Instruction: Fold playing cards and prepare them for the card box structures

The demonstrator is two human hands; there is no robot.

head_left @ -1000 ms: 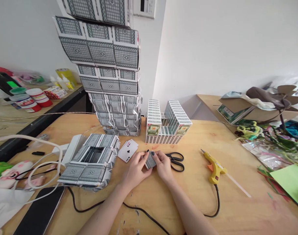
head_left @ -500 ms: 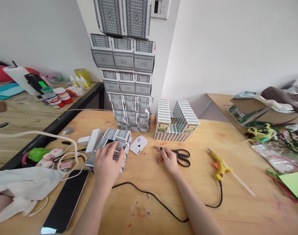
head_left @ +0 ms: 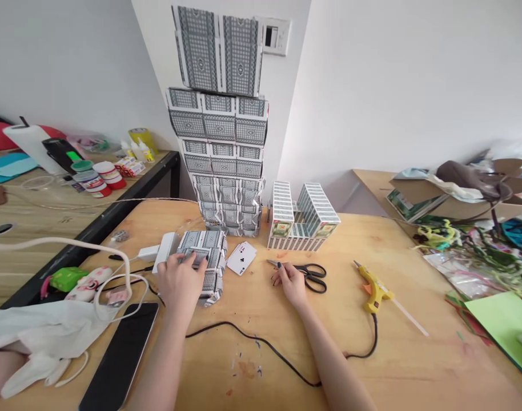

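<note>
My left hand (head_left: pixel 181 285) is on the left side of a block of folded grey-backed playing cards (head_left: pixel 212 274), its fingers bent over the top and thumb pressing near a card there. Part of the block is hidden under that hand. My right hand (head_left: pixel 290 282) lies on the table with curled fingers across the blades of black-handled scissors (head_left: pixel 314 277); the tip shows to its left. Between the hands lies a small pile of loose playing cards (head_left: pixel 241 260), an ace of clubs on top. A tall tower of folded cards (head_left: pixel 222 160) stands behind the block.
A U-shaped card structure (head_left: pixel 301 242) stands right of the tower. A yellow glue gun (head_left: pixel 376 291) lies at right, its black cord (head_left: pixel 261 339) crossing the table front. A phone (head_left: pixel 119 359), white cloth (head_left: pixel 42 337) and cables are at left. Craft scraps (head_left: pixel 470 268) fill the right edge.
The view has tilted up slightly, showing the tower's top. My left hand has shifted left on the block, exposing more of its right side. My right hand stays over the scissors.
</note>
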